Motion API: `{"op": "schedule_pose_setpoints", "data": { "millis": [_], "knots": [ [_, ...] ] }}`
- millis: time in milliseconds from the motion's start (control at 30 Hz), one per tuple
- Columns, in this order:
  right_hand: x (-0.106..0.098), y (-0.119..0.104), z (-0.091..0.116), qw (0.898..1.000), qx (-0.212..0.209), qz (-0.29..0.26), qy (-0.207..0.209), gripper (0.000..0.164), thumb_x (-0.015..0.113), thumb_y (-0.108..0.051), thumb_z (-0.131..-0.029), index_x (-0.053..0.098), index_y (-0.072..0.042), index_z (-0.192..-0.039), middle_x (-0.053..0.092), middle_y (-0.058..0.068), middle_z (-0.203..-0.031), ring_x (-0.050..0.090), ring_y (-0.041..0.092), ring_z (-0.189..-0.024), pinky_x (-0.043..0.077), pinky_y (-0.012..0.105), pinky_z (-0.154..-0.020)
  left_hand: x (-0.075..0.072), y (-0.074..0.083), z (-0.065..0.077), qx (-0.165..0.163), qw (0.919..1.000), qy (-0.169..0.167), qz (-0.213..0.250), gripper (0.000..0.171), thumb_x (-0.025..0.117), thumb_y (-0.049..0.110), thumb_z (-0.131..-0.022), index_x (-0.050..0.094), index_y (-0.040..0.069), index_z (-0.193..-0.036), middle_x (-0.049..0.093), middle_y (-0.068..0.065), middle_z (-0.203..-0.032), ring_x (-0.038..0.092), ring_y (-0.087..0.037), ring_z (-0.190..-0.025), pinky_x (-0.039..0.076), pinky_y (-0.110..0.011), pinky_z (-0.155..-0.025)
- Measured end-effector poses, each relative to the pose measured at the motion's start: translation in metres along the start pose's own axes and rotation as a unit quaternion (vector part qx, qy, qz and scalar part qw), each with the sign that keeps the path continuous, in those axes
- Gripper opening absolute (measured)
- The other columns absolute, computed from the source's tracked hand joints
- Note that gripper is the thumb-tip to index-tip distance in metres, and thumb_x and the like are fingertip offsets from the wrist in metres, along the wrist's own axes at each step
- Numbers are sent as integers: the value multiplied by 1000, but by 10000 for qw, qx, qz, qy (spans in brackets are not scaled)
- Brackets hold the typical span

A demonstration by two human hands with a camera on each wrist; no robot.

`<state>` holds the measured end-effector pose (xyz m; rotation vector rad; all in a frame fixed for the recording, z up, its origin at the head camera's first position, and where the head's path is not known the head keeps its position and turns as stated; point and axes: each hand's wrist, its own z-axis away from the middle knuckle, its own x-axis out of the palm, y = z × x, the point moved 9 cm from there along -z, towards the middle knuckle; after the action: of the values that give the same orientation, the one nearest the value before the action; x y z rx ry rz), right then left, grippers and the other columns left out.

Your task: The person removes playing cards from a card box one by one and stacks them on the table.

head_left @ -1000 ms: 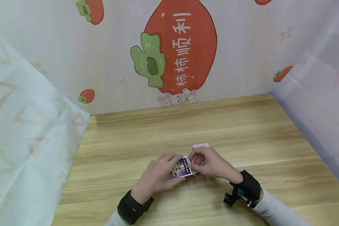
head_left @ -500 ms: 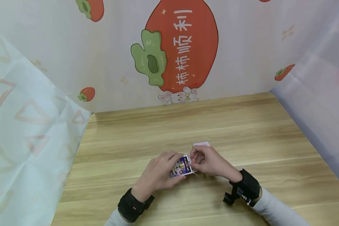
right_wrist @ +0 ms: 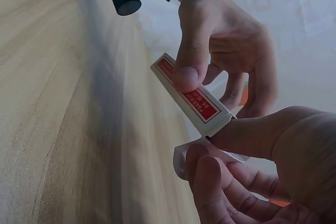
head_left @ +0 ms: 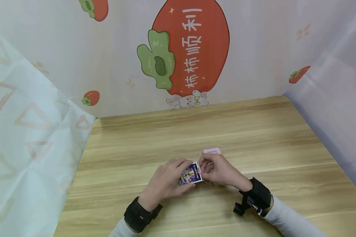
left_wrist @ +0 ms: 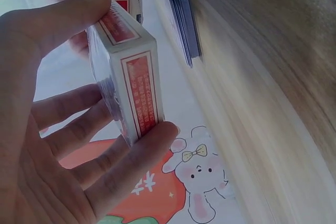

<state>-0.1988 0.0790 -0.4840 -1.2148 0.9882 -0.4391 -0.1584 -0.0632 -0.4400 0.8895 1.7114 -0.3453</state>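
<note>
A playing card box, purple with a picture on its front, is gripped by my left hand between thumb and fingers. In the left wrist view, the box's white and red side shows. My right hand is at the box's opened end. In the right wrist view, its thumb lies at the opening and its curled fingers pinch the white end flap. Behind the right hand lies a stack of playing cards, partly hidden in the head view. In the left wrist view the card stack rests on the table.
The wooden table spreads around both hands. A printed cloth with a large persimmon drawing hangs at the back, and pale cloths hang at the left and right sides. Each wrist wears a black strap with a camera.
The head view has tilted slightly, shifting the scene up. Both hands stay at the box, with only small movement of the right fingers at the flap end.
</note>
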Motion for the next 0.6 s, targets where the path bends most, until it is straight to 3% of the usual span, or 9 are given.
{"op": "schedule_pose_setpoints", "data": {
  "millis": [333,600],
  "knots": [
    [-5,2,0,9998,168,-93,9,21,80,3,-90,68,-3,-107,72,6,-91,74,16,-76,64,29,-68,-4,-5,-1,13,9999,38,-166,68,90,51,-82,68,12,-133,74,-3,-123,73,-20,-106,64,-34,-76],
    [-9,4,1,9966,445,-691,-106,25,77,1,-95,61,4,-114,76,16,-86,77,37,-71,65,45,-63,-5,-10,-1,-96,9999,-28,-86,68,89,49,-83,67,12,-135,73,-4,-125,73,-19,-104,63,-32,-76]
  ]
}}
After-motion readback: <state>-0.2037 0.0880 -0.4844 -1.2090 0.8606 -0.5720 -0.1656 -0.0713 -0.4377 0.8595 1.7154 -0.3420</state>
